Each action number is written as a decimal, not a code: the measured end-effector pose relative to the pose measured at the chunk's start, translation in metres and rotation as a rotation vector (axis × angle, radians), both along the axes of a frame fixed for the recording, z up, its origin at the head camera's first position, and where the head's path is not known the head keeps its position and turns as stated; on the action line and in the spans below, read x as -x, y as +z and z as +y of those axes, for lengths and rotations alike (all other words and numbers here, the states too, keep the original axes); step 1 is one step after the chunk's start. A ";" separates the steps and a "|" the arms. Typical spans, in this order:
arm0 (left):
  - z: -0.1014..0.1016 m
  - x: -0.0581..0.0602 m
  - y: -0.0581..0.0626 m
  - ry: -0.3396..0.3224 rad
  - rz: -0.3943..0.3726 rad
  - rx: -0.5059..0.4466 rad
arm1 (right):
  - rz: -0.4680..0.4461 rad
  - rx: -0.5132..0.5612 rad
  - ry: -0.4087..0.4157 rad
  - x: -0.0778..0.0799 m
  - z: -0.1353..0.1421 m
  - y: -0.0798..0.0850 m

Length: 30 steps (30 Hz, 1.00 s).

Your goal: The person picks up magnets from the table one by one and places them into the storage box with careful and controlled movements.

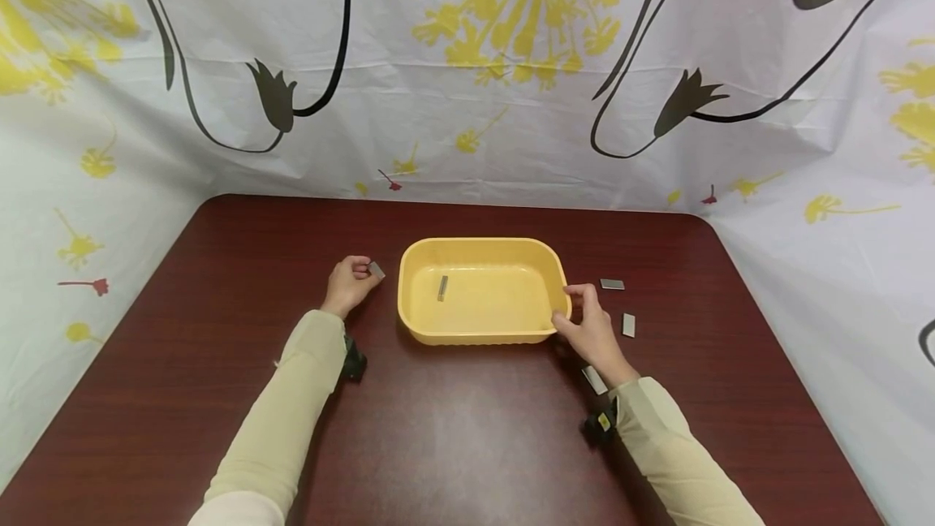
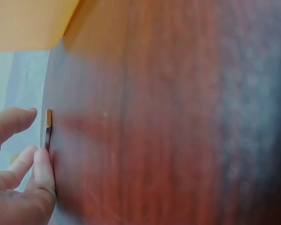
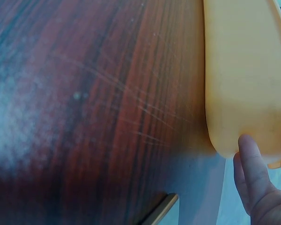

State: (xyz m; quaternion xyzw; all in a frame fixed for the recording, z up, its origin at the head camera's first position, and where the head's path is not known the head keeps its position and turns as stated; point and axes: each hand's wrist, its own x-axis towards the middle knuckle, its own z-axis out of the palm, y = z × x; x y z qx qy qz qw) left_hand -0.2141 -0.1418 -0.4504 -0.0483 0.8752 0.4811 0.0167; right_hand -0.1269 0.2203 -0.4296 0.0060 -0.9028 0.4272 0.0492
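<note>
A yellow plastic tray point(image 1: 482, 338) stands at the middle of the dark red table, with one small flat grey block point(image 1: 442, 288) leaning or lying inside at its left. Left of the tray, my left hand point(image 1: 348, 286) touches another grey block point(image 1: 376, 270). In the left wrist view the fingertips meet that block point(image 2: 48, 126) at the table surface, and the thumb point(image 2: 16, 123) is apart from it. My right hand point(image 1: 593, 331) holds the tray's front right corner. In the right wrist view its thumb point(image 3: 252, 157) presses the outer wall.
Right of the tray lie more grey blocks: one toward the back point(image 1: 612, 284), one beside the right hand point(image 1: 629, 325) and one near the right wrist point(image 1: 595, 380). A flower-printed white sheet point(image 1: 475, 136) hangs around the table's back and sides.
</note>
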 end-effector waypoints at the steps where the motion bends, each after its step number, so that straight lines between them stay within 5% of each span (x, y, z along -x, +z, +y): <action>1: 0.000 0.000 0.000 -0.003 -0.002 -0.001 | 0.002 0.001 0.000 0.000 0.000 0.000; 10: -0.003 0.004 -0.008 -0.014 -0.042 -0.041 | 0.003 0.001 0.002 0.000 0.001 0.000; 14: -0.006 0.008 -0.014 -0.021 -0.001 -0.043 | 0.004 0.004 -0.002 0.000 0.001 -0.001; 30: -0.001 0.003 0.001 -0.007 -0.059 0.042 | -0.009 0.013 -0.004 -0.001 -0.001 0.000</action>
